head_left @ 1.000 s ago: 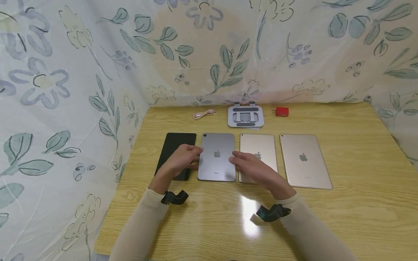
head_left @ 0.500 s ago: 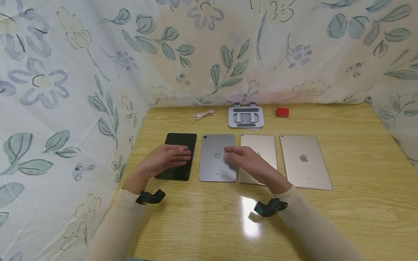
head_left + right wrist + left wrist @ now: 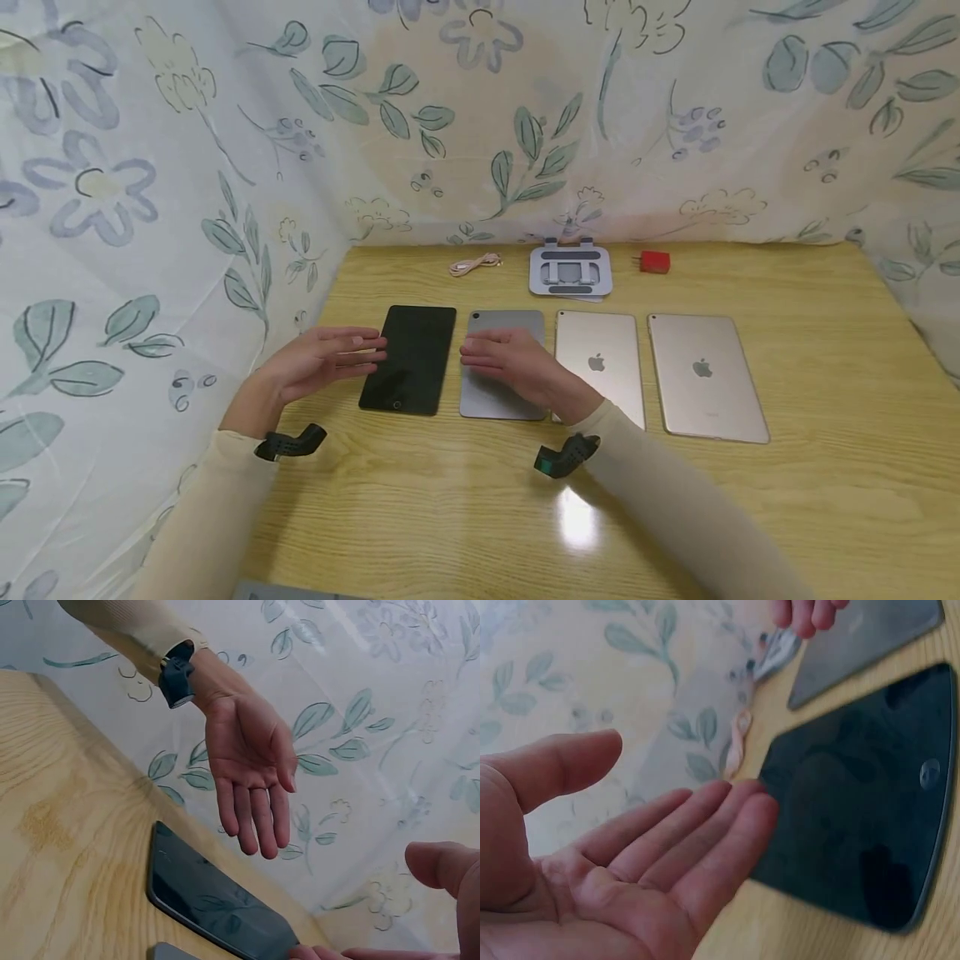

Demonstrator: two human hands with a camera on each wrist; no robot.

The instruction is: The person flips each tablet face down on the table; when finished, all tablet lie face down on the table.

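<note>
My left hand (image 3: pixel 318 360) hovers at the left edge of a black tablet (image 3: pixel 412 362), fingers extended and palm facing inward. In the left wrist view the left palm (image 3: pixel 622 877) holds nothing, and the tablet (image 3: pixel 847 802) lies face up beyond the fingertips. My right hand (image 3: pixel 517 364) is over a grey iPad (image 3: pixel 498 404), which lies back up and is partly covered by it. The right fingers look straight and grip nothing. Two gold iPads, one nearer (image 3: pixel 600 358) and one farther right (image 3: pixel 707 379), lie back up in the same row.
Behind the row are a coiled pink cable (image 3: pixel 475 264), a folded grey stand (image 3: pixel 571 271) and a red charger plug (image 3: pixel 655 262). Floral cloth (image 3: pixel 480 125) hangs along the back and left of the wooden table (image 3: pixel 427 500). A grey object (image 3: pixel 285 592) shows at the bottom edge.
Both hands have let go of the grey iPad's sides and moved left. The left hand has passed over the black tablet to its left side; the right has shifted across the grey iPad.
</note>
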